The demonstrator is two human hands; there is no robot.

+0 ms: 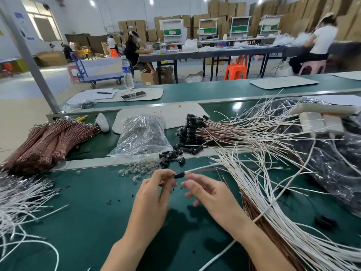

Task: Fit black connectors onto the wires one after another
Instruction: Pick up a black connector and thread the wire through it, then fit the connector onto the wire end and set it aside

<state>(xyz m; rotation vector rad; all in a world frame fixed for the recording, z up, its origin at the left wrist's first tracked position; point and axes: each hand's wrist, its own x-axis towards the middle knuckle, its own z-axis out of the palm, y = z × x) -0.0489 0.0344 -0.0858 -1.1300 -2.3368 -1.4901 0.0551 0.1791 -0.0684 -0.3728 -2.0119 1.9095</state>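
Pinching black connector [178, 175] w/ L hand [154, 194]; R hand [209, 194] pinches white wire [201, 168].
Wire piles [273, 212] flank mat [88, 222]; bag [158, 146] holds clear parts [136, 132].

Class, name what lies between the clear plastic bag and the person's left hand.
In the head view, a grey rail and a scatter of small clear parts lie between the plastic bag and the left hand.

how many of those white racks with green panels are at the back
4 racks: far left, next, third, rightmost, in a row before the cartons. Others may be hidden.
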